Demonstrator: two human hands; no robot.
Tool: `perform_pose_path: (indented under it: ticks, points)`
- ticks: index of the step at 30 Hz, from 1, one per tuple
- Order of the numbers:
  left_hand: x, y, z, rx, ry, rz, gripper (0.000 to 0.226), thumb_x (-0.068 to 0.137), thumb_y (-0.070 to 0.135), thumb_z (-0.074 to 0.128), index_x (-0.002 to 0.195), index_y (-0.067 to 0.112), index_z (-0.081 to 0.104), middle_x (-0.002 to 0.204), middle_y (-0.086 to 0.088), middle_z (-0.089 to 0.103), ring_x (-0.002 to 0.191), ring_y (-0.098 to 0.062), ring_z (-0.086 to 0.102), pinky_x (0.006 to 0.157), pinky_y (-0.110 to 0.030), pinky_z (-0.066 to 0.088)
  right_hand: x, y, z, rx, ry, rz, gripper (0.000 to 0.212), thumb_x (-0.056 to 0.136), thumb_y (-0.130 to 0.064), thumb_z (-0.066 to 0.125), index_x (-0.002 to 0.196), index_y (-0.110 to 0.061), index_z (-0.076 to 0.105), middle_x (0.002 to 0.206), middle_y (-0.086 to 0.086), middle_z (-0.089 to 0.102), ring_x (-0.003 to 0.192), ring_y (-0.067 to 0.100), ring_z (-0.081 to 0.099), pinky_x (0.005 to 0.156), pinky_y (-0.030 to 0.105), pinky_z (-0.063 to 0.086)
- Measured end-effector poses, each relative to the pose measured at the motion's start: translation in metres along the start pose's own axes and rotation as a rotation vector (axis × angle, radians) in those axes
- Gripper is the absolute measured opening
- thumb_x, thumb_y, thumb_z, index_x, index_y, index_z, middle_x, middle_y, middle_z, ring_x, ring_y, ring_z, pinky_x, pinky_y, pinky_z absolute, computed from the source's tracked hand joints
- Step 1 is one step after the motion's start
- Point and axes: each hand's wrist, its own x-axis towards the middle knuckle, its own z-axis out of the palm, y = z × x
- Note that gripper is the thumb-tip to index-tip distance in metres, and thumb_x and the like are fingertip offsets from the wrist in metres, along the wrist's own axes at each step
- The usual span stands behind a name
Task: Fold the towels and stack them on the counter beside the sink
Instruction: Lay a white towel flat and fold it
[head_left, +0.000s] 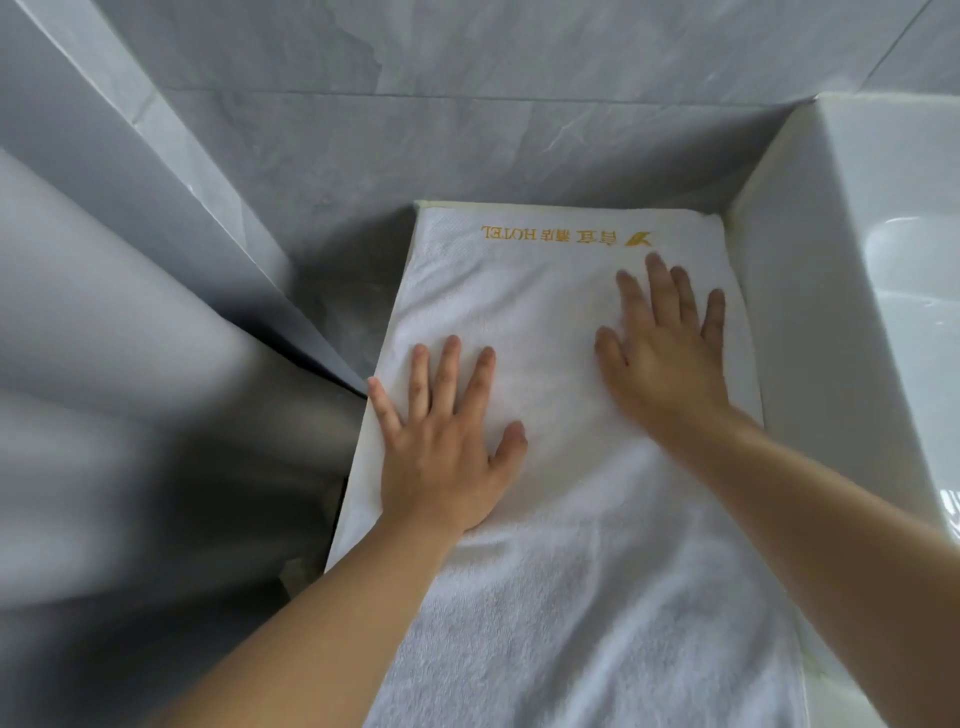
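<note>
Head view: white hotel towel (566, 467) flat on counter (343, 519) left of sink (852, 291), long axis running away from viewer, gold lettering at far end. Left hand (441, 441) and right hand (670, 353) pressing it, palms down, fingers straight and spread.

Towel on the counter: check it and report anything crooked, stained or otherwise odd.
Nothing stands out. The white towel lies flat on the counter beside the sink, edges roughly square, no stains visible. Its gold lettering faces away, reading upside down from here. The left hand and right hand press it flat.
</note>
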Motion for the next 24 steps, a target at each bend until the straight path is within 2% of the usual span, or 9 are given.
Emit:
perform_pose_path:
  ticks: [3, 6, 11, 16, 20, 22, 24]
  points:
    - [0.001, 0.0, -0.002, 0.001, -0.035, -0.01, 0.075, 0.089, 0.065, 0.01, 0.157, 0.038, -0.006, 0.166, 0.005, -0.018, 0.15, -0.022, -0.023, 0.116, -0.065, -0.012, -0.066, 0.004, 0.006, -0.004, -0.03, -0.018, 0.069, 0.093, -0.048, 0.016, 0.154, -0.016, 0.023, 0.163, 0.006, 0.012, 0.15, 0.027, 0.009, 0.121, 0.05, -0.002]
    - [0.002, 0.0, -0.004, 0.014, -0.042, -0.013, 0.076, 0.088, 0.065, 0.006, 0.157, 0.038, -0.01, 0.165, 0.004, -0.02, 0.15, -0.023, -0.024, 0.116, -0.065, -0.011, -0.098, 0.016, 0.017, -0.058, -0.072, 0.021, 0.07, 0.093, -0.051, 0.015, 0.156, -0.019, 0.022, 0.164, 0.005, 0.014, 0.15, 0.025, 0.011, 0.121, 0.052, 0.003]
    - [0.003, -0.001, -0.001, 0.026, -0.038, -0.008, 0.074, 0.089, 0.065, 0.004, 0.156, 0.038, -0.011, 0.165, 0.004, -0.02, 0.15, -0.022, -0.024, 0.116, -0.064, -0.013, -0.093, 0.019, 0.021, -0.09, -0.064, 0.081, 0.073, 0.09, -0.056, 0.011, 0.157, -0.027, 0.014, 0.165, 0.003, 0.006, 0.151, 0.024, 0.003, 0.12, 0.05, -0.001]
    - [0.005, -0.002, -0.003, 0.017, -0.063, 0.001, 0.069, 0.095, 0.061, 0.01, 0.156, 0.037, -0.011, 0.165, 0.005, -0.022, 0.15, -0.022, -0.024, 0.116, -0.063, -0.012, -0.094, 0.018, 0.023, -0.104, -0.047, 0.06, 0.073, 0.09, -0.056, 0.009, 0.157, -0.026, 0.011, 0.165, 0.003, 0.005, 0.151, 0.025, 0.001, 0.12, 0.051, -0.002]
    - [-0.005, 0.001, -0.011, -0.02, -0.023, -0.003, 0.069, 0.097, 0.054, 0.012, 0.159, 0.026, 0.001, 0.167, 0.0, -0.01, 0.153, -0.023, -0.013, 0.119, -0.06, -0.009, -0.094, 0.019, 0.024, -0.106, -0.025, 0.057, 0.072, 0.091, -0.055, 0.01, 0.157, -0.026, 0.013, 0.165, 0.005, 0.006, 0.151, 0.027, 0.003, 0.12, 0.052, -0.001]
    - [-0.027, 0.006, -0.019, -0.045, 0.101, 0.144, 0.069, 0.097, 0.05, 0.022, 0.158, 0.019, 0.016, 0.167, -0.006, 0.005, 0.154, -0.027, 0.001, 0.12, -0.061, -0.001, -0.093, 0.02, 0.025, -0.103, -0.02, 0.053, 0.072, 0.091, -0.055, 0.01, 0.157, -0.026, 0.012, 0.165, 0.005, 0.006, 0.151, 0.027, 0.002, 0.12, 0.052, -0.001]
    - [-0.062, 0.009, -0.019, -0.046, 0.199, 0.424, 0.067, 0.095, 0.041, 0.04, 0.155, 0.014, 0.031, 0.164, -0.012, 0.019, 0.152, -0.032, 0.016, 0.119, -0.064, 0.012, -0.092, 0.02, 0.025, -0.1, -0.026, 0.057, 0.072, 0.091, -0.055, 0.011, 0.157, -0.026, 0.012, 0.165, 0.004, 0.006, 0.151, 0.026, 0.001, 0.12, 0.051, -0.002]
